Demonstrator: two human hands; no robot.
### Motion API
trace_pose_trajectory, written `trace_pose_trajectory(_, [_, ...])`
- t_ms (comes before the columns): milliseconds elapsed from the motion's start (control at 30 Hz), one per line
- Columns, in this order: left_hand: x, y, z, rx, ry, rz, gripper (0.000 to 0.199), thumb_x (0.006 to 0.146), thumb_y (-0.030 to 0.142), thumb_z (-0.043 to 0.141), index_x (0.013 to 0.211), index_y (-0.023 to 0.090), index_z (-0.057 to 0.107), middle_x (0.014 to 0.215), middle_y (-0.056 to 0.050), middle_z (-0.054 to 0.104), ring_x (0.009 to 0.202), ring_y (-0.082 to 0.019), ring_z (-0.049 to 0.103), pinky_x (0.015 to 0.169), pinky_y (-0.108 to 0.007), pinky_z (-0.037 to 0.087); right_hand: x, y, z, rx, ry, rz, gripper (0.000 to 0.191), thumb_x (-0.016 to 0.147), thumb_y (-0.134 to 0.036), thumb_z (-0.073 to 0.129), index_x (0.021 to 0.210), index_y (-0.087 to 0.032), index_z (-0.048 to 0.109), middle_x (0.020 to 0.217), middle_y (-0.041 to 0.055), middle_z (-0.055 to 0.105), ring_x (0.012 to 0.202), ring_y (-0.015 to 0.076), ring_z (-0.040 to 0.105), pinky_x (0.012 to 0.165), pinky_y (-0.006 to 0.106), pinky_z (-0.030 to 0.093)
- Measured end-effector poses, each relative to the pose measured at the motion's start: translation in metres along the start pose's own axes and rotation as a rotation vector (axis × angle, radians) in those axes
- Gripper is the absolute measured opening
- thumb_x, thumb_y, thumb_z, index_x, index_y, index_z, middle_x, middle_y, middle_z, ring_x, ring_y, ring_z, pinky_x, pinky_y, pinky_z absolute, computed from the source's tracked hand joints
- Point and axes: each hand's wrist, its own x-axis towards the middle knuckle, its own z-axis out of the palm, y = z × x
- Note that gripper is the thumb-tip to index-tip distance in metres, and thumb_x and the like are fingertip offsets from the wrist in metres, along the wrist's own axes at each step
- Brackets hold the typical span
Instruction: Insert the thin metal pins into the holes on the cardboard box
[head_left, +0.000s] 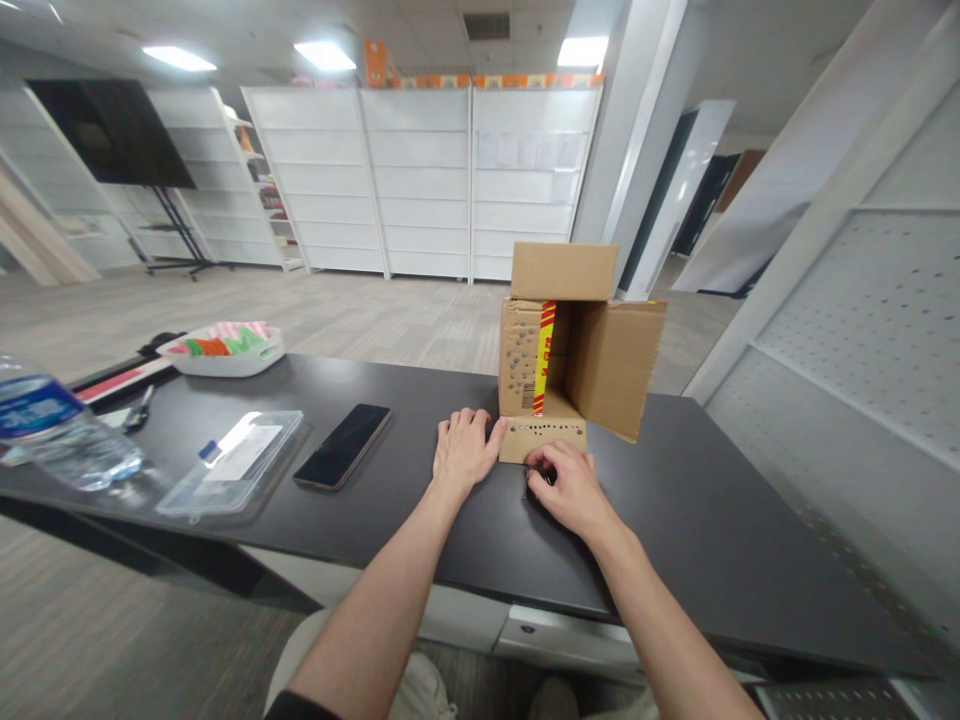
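A cardboard box (523,360) lies on its side on the dark table, its opening facing me and its flaps spread. A yellow and red strip runs down one flap, and the bottom flap (543,428) has a row of small dark holes. My left hand (466,447) rests palm down with fingers stretched, the thumb at that flap's left edge. My right hand (566,482) is at the flap's front edge, its fingers curled around a small dark thing (527,486) mostly hidden under them.
On the left are a black phone (343,446), a clear plastic case (232,465), a water bottle (64,425) and a white basket (223,360) with colourful contents. A white perforated panel (862,330) stands along the right side.
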Motion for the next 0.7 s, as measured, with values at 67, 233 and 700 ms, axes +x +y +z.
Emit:
trace_pose_trajectory(67, [0.0, 0.0, 0.001, -0.002, 0.006, 0.003, 0.053, 0.092, 0.057, 0.021, 0.1, 0.022, 0.059, 0.104, -0.008, 0.059, 0.102, -0.024, 0.049, 0.091, -0.039, 0.033, 0.0, -0.002, -0.001, -0.008, -0.013, -0.008, 0.008, 0.075, -0.022, 0.056, 0.08, -0.023, 0.062, 0.08, 0.0006, 0.061, 0.082, 0.0202, 0.055, 0.071, 0.032, 0.028])
trace_pose_trajectory(233, [0.0, -0.001, 0.002, -0.003, 0.024, 0.021, 0.053, 0.092, 0.058, 0.021, 0.098, 0.022, 0.059, 0.103, -0.008, 0.059, 0.101, -0.024, 0.05, 0.089, -0.04, 0.034, -0.001, -0.005, -0.002, 0.008, -0.047, -0.04, 0.008, 0.077, -0.023, 0.056, 0.081, -0.023, 0.063, 0.081, 0.0012, 0.061, 0.084, 0.0206, 0.054, 0.073, 0.033, 0.027])
trace_pose_trajectory(700, [-0.001, -0.001, 0.003, 0.012, 0.026, 0.01, 0.054, 0.092, 0.058, 0.021, 0.1, 0.022, 0.059, 0.105, -0.008, 0.059, 0.102, -0.024, 0.049, 0.09, -0.039, 0.034, -0.003, -0.019, -0.01, 0.056, -0.121, -0.184, 0.009, 0.075, -0.019, 0.059, 0.083, -0.022, 0.062, 0.09, 0.0028, 0.06, 0.089, 0.0202, 0.052, 0.081, 0.035, 0.032])
